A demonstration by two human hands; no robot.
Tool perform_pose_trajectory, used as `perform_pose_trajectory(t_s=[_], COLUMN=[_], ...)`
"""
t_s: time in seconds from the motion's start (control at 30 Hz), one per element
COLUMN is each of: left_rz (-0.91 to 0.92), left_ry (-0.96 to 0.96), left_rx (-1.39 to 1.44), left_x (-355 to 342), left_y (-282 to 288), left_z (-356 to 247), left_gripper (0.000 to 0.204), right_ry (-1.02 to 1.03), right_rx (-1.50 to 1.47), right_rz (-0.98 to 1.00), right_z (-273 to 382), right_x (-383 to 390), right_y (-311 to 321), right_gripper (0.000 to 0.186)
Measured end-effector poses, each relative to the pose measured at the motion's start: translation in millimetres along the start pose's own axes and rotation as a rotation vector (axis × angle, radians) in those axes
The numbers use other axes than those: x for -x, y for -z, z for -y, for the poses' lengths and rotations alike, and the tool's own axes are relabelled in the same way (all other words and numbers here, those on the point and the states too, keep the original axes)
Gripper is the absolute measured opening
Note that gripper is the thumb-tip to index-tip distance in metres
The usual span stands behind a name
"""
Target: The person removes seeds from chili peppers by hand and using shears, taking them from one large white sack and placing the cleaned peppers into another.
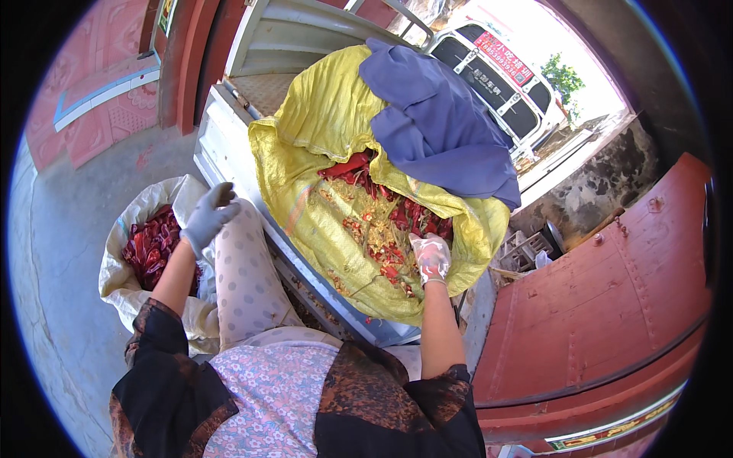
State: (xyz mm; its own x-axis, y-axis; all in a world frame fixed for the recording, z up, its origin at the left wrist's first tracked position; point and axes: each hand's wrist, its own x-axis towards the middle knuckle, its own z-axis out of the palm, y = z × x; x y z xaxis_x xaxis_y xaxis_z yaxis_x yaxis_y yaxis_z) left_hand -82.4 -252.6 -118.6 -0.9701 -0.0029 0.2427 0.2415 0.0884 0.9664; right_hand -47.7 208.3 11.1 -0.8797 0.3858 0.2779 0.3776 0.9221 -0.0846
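Note:
My left hand, in a grey glove, is raised beside my knee, next to a white woven sack. Its fingers are partly bent and apart, with nothing visible between them. Dried red chilies fill that sack. In a pale, stained glove, my right hand reaches into a large yellow woven sack. Its fingers are curled at the edge of more dark red chilies; what they grip is hidden. Seeds, stalks and broken chili bits lie across the sack's spread-out mouth.
The yellow sack rests on a white-sided cargo bed, partly covered by a blue-purple cloth. A red metal door stands at the right. Behind is a white van. Concrete floor extends to the left.

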Motion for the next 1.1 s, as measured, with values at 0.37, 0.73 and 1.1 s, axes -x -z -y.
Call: perform_pose_trajectory(t_s=[0.37, 0.73, 1.1], left_rz=[0.507, 0.598, 0.789], left_ry=[-0.133, -0.022, 0.222], left_rx=[0.296, 0.424, 0.645], left_x=[46, 55, 51], left_y=[-160, -190, -194], left_z=[-139, -169, -161], left_gripper=[0.06, 0.029, 0.029], right_ry=[-0.102, 0.308, 0.59], right_rx=[-1.133, -0.879, -0.734], right_rz=[0.202, -0.129, -0.281], right_z=[42, 65, 62], right_x=[77, 124, 118], right_y=[64, 73, 84], right_gripper=[0.023, 0.02, 0.016])
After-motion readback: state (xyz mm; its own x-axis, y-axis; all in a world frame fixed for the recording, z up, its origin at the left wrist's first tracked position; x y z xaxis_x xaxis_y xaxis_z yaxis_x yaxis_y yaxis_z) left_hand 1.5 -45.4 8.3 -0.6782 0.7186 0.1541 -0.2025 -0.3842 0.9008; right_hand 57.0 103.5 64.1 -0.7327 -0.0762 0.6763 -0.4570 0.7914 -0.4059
